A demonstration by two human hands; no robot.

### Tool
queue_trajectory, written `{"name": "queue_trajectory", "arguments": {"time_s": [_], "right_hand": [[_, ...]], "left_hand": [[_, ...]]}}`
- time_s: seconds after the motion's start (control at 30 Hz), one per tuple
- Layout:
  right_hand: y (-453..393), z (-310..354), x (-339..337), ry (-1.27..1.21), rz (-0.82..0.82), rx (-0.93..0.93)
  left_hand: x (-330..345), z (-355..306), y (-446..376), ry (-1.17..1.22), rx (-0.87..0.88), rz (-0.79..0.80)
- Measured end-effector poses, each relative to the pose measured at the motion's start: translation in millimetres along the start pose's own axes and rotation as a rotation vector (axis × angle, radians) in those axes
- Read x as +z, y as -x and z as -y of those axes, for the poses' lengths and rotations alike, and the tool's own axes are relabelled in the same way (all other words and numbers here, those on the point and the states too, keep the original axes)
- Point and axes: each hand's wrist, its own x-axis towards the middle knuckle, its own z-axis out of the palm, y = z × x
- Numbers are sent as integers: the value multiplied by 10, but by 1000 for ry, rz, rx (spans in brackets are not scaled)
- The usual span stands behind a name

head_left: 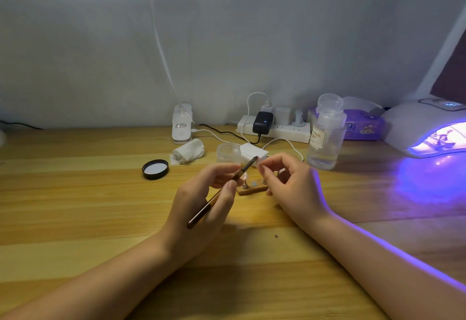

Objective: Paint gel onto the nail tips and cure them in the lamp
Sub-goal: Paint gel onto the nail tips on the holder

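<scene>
Both hands work just above the wooden stand: my left hand pinches the brush like a pen, so its point reaches the nail tip that my right hand pinches. The lit lamp waits far right of the stand, for curing.

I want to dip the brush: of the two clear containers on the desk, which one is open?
The small clear jar behind the left hand; its black lid lies off beside it. The tall labelled bottle keeps its cap.
</scene>
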Motion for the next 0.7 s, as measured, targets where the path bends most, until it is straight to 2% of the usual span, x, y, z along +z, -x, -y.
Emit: {"name": "queue_trajectory", "arguments": {"time_s": [0.37,0.57,0.7], "right_hand": [[-1,-11,2,-1,-1,17],[0,-7,-2,2,-2,18],[2,-2,-3,6,5,6]], "left_hand": [[-29,46,26,88,-84,4],[-15,47,10,71,-38,-33],[-9,44,-2,37,-29,3]]}}
